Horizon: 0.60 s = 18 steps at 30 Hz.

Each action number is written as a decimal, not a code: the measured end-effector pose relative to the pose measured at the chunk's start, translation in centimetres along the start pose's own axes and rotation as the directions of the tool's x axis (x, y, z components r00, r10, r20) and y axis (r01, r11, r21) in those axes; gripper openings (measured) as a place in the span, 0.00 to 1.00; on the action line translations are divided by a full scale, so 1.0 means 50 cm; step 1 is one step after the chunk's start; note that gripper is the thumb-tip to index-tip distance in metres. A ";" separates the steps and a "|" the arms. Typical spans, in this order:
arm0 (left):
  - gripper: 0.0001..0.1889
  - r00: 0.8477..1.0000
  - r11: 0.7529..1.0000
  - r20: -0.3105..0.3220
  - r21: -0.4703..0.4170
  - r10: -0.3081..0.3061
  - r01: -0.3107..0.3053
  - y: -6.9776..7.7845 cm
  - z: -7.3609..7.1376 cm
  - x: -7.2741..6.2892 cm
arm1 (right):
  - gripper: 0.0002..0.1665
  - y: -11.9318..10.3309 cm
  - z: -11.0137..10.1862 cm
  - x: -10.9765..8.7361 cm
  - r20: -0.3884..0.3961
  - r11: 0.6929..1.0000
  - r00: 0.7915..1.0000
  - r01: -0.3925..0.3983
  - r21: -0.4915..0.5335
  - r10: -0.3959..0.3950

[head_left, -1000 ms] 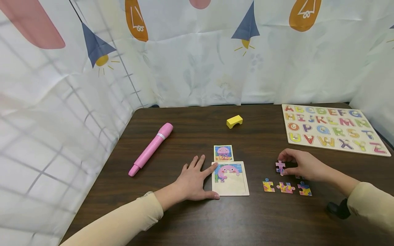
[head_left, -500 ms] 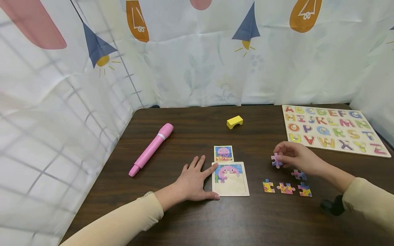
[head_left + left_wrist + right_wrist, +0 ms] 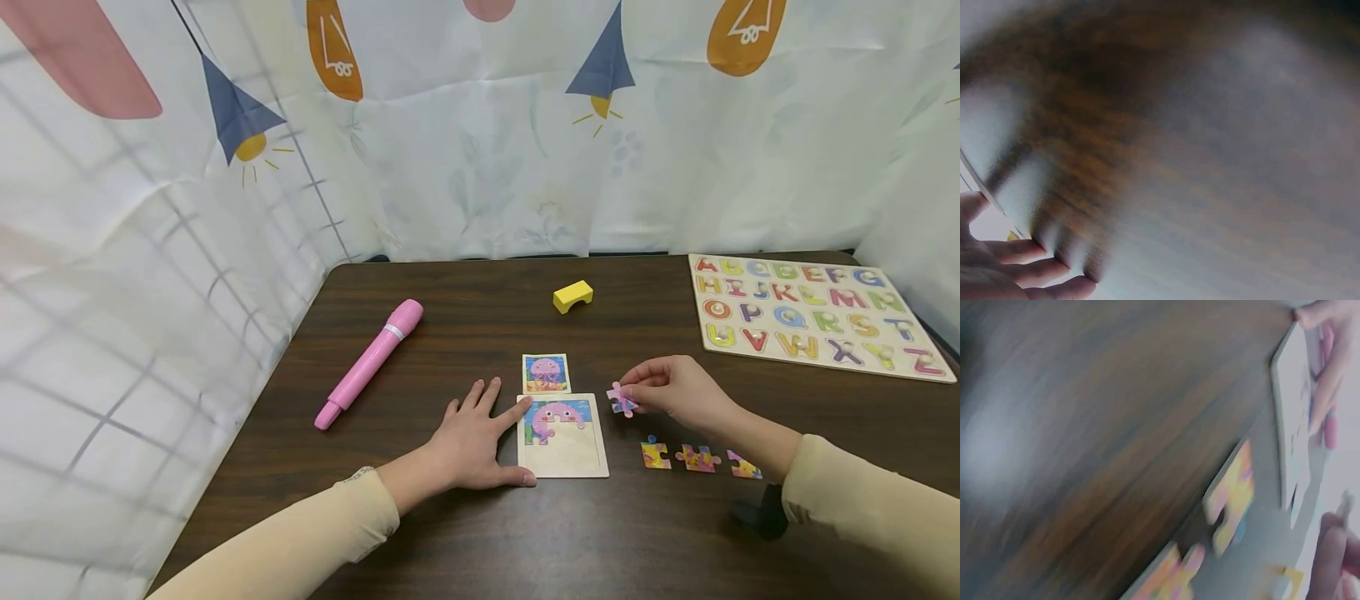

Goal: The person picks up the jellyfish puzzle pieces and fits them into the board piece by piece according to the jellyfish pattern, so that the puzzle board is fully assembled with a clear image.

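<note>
My right hand pinches a pink and purple jigsaw piece between thumb and fingers, just right of the puzzle tray. That pale square tray has pieces of a pink sea creature fitted along its top and left. My left hand lies with fingers spread; index fingertip and thumb touch the tray's left side. A small picture card with a pink jellyfish lies against the tray's far edge. Loose yellow-pink pieces sit below my right hand: a left one, a middle one and a right one, partly covered by the wrist.
A wooden alphabet board lies at the back right. Toward the back middle stands a yellow arch block. A pink stick-shaped object lies on the left of the dark table. A patterned curtain hangs behind.
My right hand has lifted the pink-purple piece from the right side and carried it left, close to the tray. My left hand has stayed put.
</note>
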<state>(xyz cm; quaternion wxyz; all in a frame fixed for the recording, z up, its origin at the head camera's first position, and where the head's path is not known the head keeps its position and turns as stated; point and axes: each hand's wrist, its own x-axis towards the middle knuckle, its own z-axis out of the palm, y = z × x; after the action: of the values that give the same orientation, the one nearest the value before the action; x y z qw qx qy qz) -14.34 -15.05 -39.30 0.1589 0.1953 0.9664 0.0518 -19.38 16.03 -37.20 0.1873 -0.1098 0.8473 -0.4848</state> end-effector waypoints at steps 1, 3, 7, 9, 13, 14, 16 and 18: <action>0.53 1.000 1.000 0.000 0.001 0.000 0.000 0.000 0.000 0.000 | 0.17 -0.004 0.004 0.001 0.004 1.000 1.000 -0.003 0.010 0.003; 0.53 1.000 1.000 0.001 0.001 0.000 0.000 0.000 0.000 0.000 | 0.17 -0.009 0.012 0.004 0.021 0.999 1.000 -0.014 0.048 0.013; 0.53 1.000 1.000 0.003 -0.007 0.001 0.000 0.000 -0.001 0.001 | 0.17 -0.016 0.023 0.007 0.062 0.992 0.997 -0.041 0.123 0.034; 0.53 1.000 1.000 0.004 -0.011 0.002 -0.001 0.001 -0.001 0.001 | 0.17 -0.018 0.026 0.007 0.070 0.991 0.997 -0.046 0.124 0.037; 0.53 1.000 1.000 0.005 -0.010 0.002 -0.002 0.001 -0.001 0.001 | 0.17 -0.019 0.032 0.007 0.081 0.997 0.997 -0.024 0.075 0.018; 0.53 1.000 1.000 0.005 -0.009 0.001 -0.001 0.001 -0.001 0.001 | 0.17 -0.019 0.034 0.006 0.085 0.998 0.996 -0.017 0.062 0.012; 0.53 1.000 1.000 0.005 -0.008 0.000 0.000 0.001 -0.001 0.001 | 0.17 -0.020 0.036 0.006 0.092 0.999 0.996 -0.009 0.042 0.005; 0.53 1.000 1.000 0.004 -0.007 0.000 0.000 0.001 -0.002 0.000 | 0.17 -0.020 0.039 0.007 0.090 1.000 0.996 -0.013 0.028 0.011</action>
<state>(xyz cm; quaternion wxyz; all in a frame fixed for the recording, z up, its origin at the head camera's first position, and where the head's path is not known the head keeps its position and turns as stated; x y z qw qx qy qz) -14.36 -15.00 -39.20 0.1616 0.1949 0.9659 0.0546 -18.88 13.86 -37.30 0.2294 -0.1237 0.8318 -0.4902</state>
